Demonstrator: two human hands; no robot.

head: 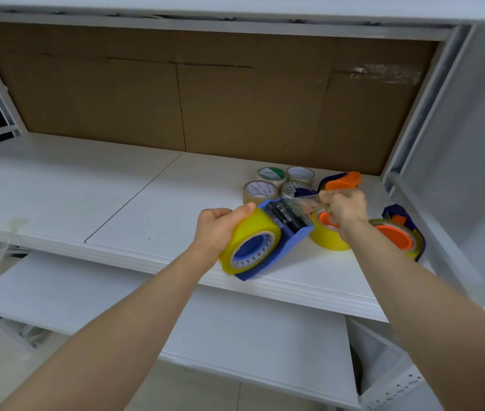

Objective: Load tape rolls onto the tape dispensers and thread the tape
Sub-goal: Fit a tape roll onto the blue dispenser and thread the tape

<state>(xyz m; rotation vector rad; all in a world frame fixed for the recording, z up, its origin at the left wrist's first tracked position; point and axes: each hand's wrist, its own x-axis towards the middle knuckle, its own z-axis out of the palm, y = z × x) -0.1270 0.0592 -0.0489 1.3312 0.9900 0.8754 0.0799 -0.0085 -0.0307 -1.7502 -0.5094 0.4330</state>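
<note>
At centre frame, the left hand [216, 229] wraps closed around the yellow tape roll [248, 243] seated on the blue dispenser [290, 232], evidently bracing it, while the right hand [345, 207] pinches the clear tape end [306, 201], drawn taut past the roller, apparently for threading.

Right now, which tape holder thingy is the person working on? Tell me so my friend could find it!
Look at the white shelf with brown cardboard behind it. Near its front edge, the left hand grips a yellow tape roll sitting on a blue tape dispenser, while the right hand pulls its clear tape. It is the only blue one; the neighbouring dispensers have orange parts.
</note>
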